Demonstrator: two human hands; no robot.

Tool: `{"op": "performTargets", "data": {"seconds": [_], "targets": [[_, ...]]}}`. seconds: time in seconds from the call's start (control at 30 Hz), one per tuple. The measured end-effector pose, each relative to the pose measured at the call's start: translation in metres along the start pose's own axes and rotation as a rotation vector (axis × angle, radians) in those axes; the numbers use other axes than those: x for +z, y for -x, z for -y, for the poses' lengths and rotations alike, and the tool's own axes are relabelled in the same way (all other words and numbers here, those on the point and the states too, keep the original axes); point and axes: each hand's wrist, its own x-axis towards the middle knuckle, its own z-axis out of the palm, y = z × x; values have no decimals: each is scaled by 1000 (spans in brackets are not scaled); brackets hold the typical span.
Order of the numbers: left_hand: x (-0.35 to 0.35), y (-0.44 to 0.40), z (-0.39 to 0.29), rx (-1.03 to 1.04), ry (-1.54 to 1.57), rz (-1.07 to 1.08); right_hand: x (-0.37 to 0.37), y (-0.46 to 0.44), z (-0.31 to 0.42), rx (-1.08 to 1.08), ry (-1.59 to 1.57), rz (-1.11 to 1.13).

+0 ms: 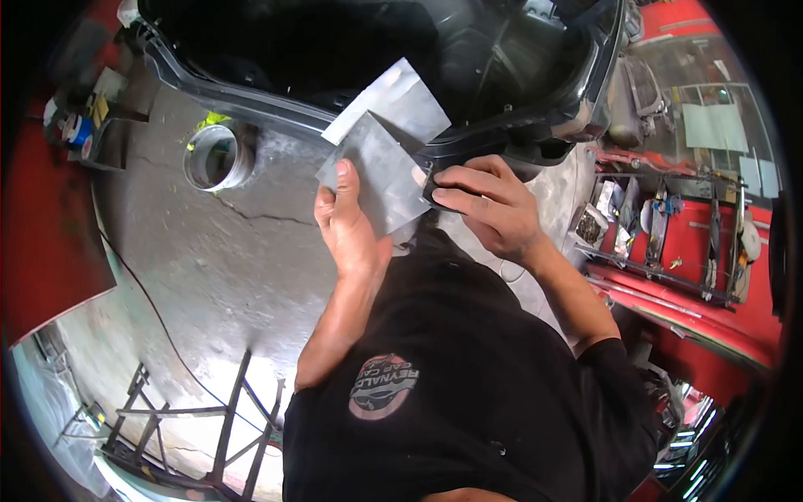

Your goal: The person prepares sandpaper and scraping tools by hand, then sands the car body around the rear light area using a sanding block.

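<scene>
My left hand [347, 213] grips a flat grey metal plate [376, 171] by its lower left side, thumb on top. A second, lighter plate [406, 105] lies behind and above it, partly covered by the first; what supports it is hidden. Between the thumb and fingers of my right hand [489, 201] is a small dark flat tool [432, 186], its edge at the right corner of the grey plate. A small pale smear [419, 176] shows on the plate beside that tool. Both plates are just in front of the open dark car body.
The dark car body [251, 100] spans the top. A round metal bucket [216, 159] stands on the concrete floor at left, near a cable [155, 309]. Black metal stands [226, 410] are at lower left. Red panels and a rack of tools [661, 222] line the right.
</scene>
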Motion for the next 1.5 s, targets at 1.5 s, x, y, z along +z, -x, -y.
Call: {"op": "performTargets", "data": {"seconds": [1.5], "targets": [[44, 35, 82, -174, -180, 329, -41, 113, -20, 547, -668, -486]]}}
